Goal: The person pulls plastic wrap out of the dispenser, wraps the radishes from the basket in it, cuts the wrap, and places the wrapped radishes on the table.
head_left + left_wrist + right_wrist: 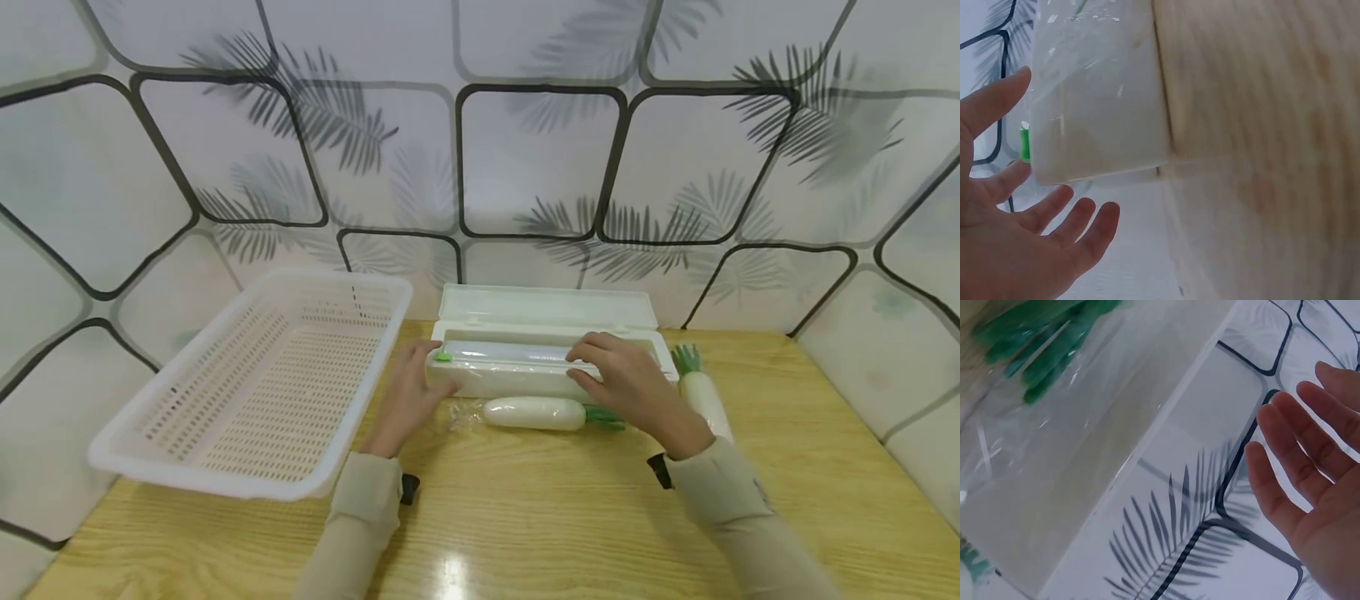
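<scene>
A white cling film dispenser (517,385) stands with its lid (547,308) raised, a film roll (502,351) inside and a green slide cutter (444,356) at the left end of its front edge. My left hand (408,392) is spread around that left end; in the left wrist view its thumb and fingers are apart, with the index fingertip right by the cutter. Over the dispenser's right part is my right hand (630,379), fingers loosely bent and holding nothing. Clear film hangs down the front. A white radish (534,413) with green stalks lies in front, crumpled film at its left end.
A large white plastic basket (341,450) with slotted sides occupies the table's left. Another white radish (707,402) lies right of the dispenser, partly hidden by my right wrist. Behind the wooden table (525,517) rises a patterned wall (540,167).
</scene>
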Motion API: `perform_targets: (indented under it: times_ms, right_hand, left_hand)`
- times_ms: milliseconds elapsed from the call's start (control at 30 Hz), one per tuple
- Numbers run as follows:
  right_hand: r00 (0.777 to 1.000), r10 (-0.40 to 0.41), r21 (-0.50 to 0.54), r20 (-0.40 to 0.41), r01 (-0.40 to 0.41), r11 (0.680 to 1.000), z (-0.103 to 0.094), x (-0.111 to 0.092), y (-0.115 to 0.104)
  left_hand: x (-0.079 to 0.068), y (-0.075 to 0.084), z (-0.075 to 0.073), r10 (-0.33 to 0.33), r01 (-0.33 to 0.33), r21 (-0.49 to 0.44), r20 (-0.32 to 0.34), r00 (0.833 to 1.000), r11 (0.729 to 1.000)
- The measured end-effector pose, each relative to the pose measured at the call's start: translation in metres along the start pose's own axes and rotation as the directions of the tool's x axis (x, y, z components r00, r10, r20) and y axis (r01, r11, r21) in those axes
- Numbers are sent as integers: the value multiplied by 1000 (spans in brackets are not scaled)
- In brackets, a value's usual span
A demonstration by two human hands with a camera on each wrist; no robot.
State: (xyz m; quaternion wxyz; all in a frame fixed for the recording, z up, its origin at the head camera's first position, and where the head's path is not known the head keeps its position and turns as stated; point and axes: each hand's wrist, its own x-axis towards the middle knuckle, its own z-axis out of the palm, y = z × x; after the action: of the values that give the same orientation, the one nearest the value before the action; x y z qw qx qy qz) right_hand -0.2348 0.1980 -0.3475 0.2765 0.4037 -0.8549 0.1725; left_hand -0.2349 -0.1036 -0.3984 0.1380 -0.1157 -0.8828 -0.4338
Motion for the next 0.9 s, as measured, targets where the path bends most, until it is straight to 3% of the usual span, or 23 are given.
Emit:
perform_targets:
  times_ms: [200, 367, 567, 900]
  right_hand:
    - [999, -31, 62, 24, 30, 998, 20, 23, -5]
    - [997, -28, 83, 72, 22, 996, 33, 44, -14]
    - [995, -30, 112, 91, 19, 993, 57, 73, -23]
    - [974, -24, 94, 224, 3, 996, 101, 104, -52]
  left_hand:
    - [3, -11, 2, -58, 62, -50, 85, 995, 997]
    - [5, -15, 4, -57, 62, -62, 77, 995, 996]
    - [12, -15, 3, -39, 40, -11, 65, 997, 999]
    - [11, -16, 2, -48, 47, 5, 95, 994, 999]
